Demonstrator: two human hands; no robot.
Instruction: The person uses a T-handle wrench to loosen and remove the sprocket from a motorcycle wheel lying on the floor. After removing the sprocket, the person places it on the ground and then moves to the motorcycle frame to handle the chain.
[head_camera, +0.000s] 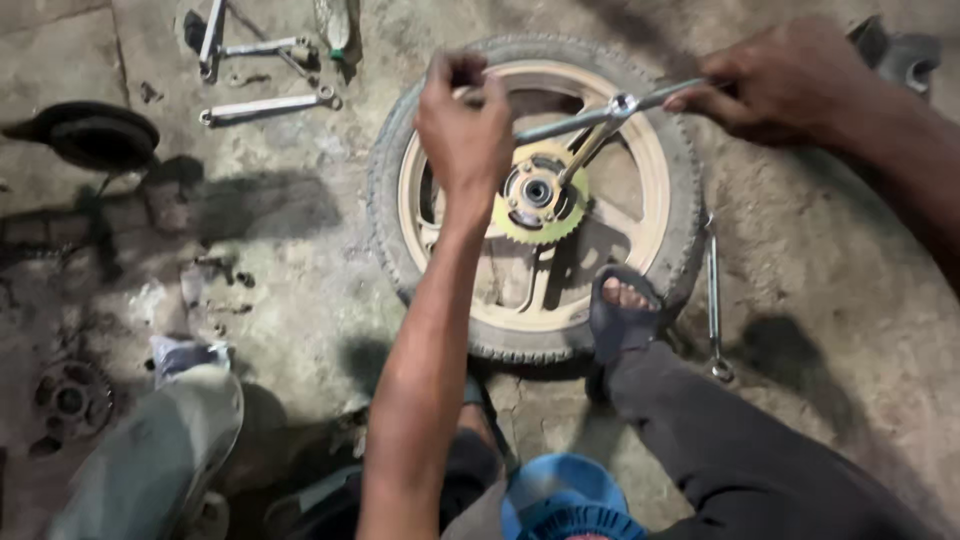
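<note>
Motorcycle wheel (440, 290) flat on concrete floor (830, 250). Left hand (463, 125) over rim, fingers curled shut on cross wrench (600, 120) end, mostly hidden. Right hand (775, 80) closed on opposite arm. Sprocket (520, 225) at hub, partly covered.

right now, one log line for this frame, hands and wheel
left hand: gripping cross wrench end | right hand: gripping other end | wrench: on sprocket hub | wheel: flat on floor, foot on rim

A stained concrete floor (820, 250) carries a motorcycle wheel (535, 195), loose spanners (268, 106), a long wrench (714, 300) and a sprocket (70, 400).
</note>
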